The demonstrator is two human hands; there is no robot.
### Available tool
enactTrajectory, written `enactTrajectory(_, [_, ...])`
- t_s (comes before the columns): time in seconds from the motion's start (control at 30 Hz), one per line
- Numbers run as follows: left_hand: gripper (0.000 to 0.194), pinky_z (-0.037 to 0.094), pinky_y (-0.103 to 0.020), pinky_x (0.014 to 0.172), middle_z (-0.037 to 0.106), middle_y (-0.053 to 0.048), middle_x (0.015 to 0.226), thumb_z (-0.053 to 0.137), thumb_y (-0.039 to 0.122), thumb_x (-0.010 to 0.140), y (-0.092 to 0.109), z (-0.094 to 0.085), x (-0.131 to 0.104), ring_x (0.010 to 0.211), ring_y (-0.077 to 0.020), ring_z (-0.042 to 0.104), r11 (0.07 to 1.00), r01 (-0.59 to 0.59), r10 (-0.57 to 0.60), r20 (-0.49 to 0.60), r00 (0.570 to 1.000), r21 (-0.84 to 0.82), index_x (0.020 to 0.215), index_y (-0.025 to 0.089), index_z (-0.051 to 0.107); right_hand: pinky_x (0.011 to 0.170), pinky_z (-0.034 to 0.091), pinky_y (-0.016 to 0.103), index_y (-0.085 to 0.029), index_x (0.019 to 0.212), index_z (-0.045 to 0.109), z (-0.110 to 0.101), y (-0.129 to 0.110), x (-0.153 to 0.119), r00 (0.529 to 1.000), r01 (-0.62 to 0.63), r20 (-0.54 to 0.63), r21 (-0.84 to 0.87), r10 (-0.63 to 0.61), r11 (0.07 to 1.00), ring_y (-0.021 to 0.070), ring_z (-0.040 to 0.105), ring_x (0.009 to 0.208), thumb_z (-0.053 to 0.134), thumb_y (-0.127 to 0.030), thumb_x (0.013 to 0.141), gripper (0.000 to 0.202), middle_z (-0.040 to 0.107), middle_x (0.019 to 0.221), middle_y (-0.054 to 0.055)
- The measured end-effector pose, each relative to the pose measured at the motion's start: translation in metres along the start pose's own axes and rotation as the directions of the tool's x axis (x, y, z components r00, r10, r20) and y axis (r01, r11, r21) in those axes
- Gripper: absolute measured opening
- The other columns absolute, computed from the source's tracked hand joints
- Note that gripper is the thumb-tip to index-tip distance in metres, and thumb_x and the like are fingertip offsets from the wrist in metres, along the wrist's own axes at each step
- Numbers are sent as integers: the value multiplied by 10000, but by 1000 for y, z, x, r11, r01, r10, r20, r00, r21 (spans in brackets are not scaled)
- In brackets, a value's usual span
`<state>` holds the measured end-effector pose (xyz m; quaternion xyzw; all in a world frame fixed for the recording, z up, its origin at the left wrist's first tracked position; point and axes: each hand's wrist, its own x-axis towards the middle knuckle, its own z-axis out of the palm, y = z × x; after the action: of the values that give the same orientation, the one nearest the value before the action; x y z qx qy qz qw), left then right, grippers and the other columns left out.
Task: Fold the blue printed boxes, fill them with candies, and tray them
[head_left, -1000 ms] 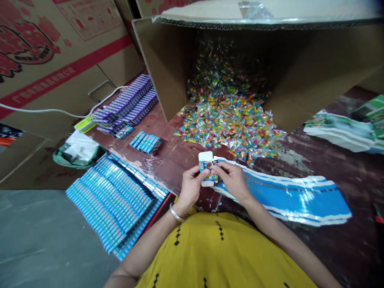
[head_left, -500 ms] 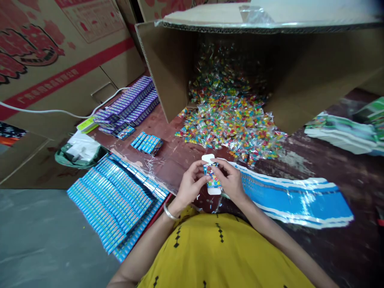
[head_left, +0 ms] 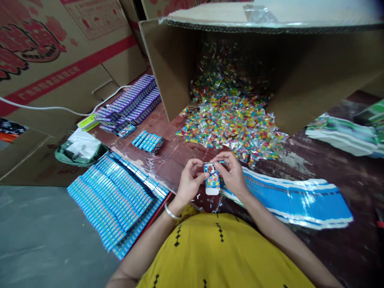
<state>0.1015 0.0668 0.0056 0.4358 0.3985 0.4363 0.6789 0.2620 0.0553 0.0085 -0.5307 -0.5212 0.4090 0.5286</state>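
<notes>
Between my two hands is a small printed candy box (head_left: 212, 181), held upright in front of me, with a white flap sticking out at its near end. My left hand (head_left: 192, 180) grips its left side, thumb on the printed face. At the far right corner, my right hand (head_left: 231, 176) has its thumb and fingers closed on the box's top end. The white flap at that end no longer stands up. Beside my right hand lies a fanned row of flat blue cartons (head_left: 300, 200). Just beyond my hands spreads a heap of small clear candy packets (head_left: 231, 120).
A big cardboard box (head_left: 312, 72) on its side surrounds the heap. To the left are blue filled boxes in rows (head_left: 111, 196), a short blue row (head_left: 148, 142) and stacked purple boxes (head_left: 132, 102). Green-printed cartons (head_left: 342, 134) lie right; a white cable (head_left: 54, 108) runs left.
The white flap at the far end of the candy box, standing up before, is now folded down. My right hand's fingers have shifted slightly up and over that end.
</notes>
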Motion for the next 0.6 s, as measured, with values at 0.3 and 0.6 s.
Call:
enactTrajectory(0.3, [365,500,-252,776,630,-26,989,704,235,789,3,-3,-3,858,-138,644,989,-57,52,35,998,139,1067,206,469,702,487,296,-201,793,611,-10,-6,17,978,-132,156,-32,136,991,169,596,752,742,-419,747,259,646,791,16])
enactTrajectory(0.6, [464,511,-286,820,643,-82,1136,691,231,802,14,-4,-7,997,-194,643,978,-65,40,127,991,199,1217,209,482,564,431,265,-179,697,630,-16,-11,30,930,-287,217,-71,295,955,132,542,582,759,-469,696,318,638,660,-3])
